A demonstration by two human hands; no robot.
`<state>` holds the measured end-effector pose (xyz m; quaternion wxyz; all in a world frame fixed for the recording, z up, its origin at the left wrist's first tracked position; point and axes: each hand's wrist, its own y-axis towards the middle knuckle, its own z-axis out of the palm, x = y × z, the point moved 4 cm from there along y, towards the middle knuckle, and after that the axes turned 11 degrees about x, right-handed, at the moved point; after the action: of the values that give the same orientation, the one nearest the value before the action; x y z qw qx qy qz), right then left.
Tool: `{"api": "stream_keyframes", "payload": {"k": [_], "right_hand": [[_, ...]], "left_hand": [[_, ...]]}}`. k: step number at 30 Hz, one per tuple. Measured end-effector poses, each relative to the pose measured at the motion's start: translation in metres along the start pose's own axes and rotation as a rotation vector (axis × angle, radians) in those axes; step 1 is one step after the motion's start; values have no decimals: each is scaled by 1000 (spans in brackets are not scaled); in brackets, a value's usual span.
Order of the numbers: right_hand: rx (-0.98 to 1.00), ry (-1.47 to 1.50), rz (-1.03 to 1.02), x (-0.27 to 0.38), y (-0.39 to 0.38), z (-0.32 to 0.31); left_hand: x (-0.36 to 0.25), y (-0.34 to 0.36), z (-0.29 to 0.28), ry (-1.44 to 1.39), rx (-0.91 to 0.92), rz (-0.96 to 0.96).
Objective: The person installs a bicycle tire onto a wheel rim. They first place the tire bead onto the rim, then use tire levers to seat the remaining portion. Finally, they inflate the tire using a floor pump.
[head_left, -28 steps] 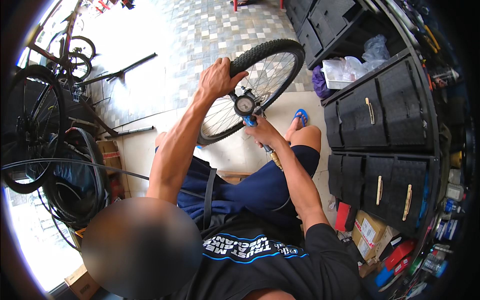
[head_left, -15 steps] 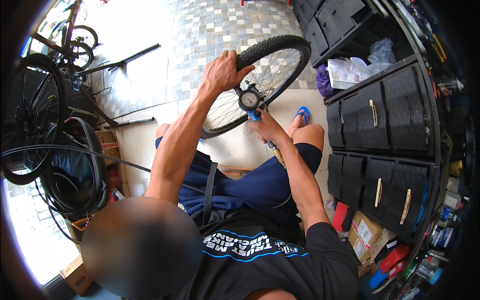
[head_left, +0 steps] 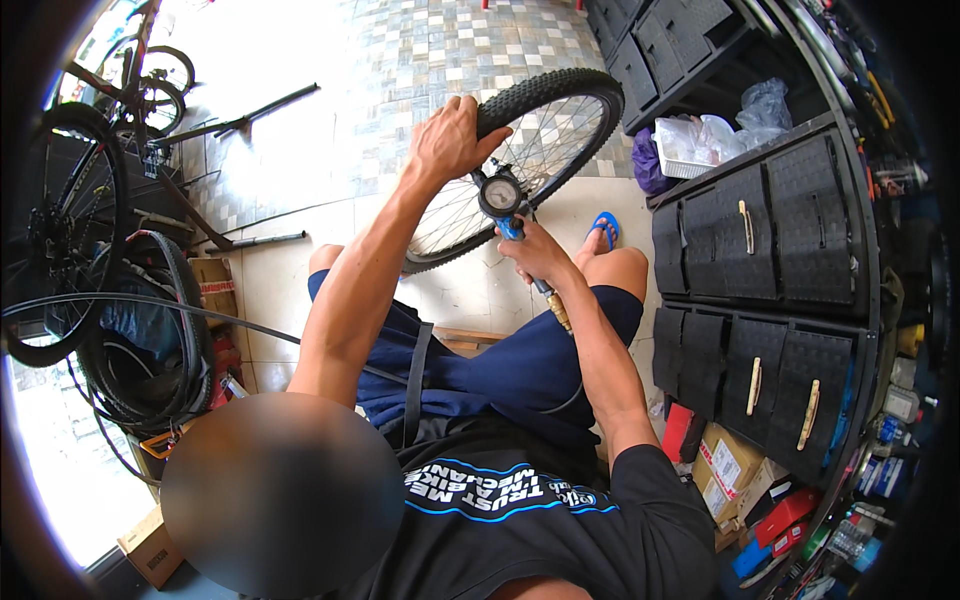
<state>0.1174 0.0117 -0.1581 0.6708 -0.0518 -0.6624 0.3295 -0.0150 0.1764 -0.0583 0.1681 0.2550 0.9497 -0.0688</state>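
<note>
A bicycle wheel [head_left: 604, 110] with a knobby black tyre stands tilted between my legs, its spokes showing. My left hand [head_left: 447, 142] grips the tyre at its upper left, thumb over the tread. In my right hand [head_left: 540, 252] is a blue tyre inflator gun [head_left: 512, 229], fingers wrapped around its handle. Its round dial gauge [head_left: 499, 196] faces up, in front of the spokes. A brass hose fitting [head_left: 558, 312] sticks out below that hand. The inflator's far end, near the rim, is too small to make out clearly.
Black drawer units [head_left: 760, 225] line the right side, with a white basket [head_left: 684, 150] of plastic bags on a shelf. Bicycles [head_left: 85, 190] and a stack of tyres [head_left: 150, 370] stand at left. Cardboard boxes [head_left: 728, 470] sit at lower right. A black hose [head_left: 250, 325] crosses from the left.
The view has shifted very slightly. Both hands keep their holds on the wheel and the inflator gun, with hardly any movement.
</note>
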Motion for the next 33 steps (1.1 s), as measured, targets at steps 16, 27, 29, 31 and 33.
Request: {"api": "stream_keyframes", "payload": {"k": [16, 27, 29, 31, 33], "right_hand": [[-39, -43, 13, 0, 0, -5], [-12, -51, 6, 0, 0, -4], [-9, -46, 5, 0, 0, -4], [-12, -45, 7, -1, -1, -4], [-17, -48, 8, -1, 0, -4]], "left_hand": [[1, 8, 6, -3, -19, 42], [5, 7, 6, -12, -20, 54], [5, 6, 6, -24, -18, 57], [5, 6, 5, -26, -14, 56], [5, 5, 5, -19, -22, 59]]}}
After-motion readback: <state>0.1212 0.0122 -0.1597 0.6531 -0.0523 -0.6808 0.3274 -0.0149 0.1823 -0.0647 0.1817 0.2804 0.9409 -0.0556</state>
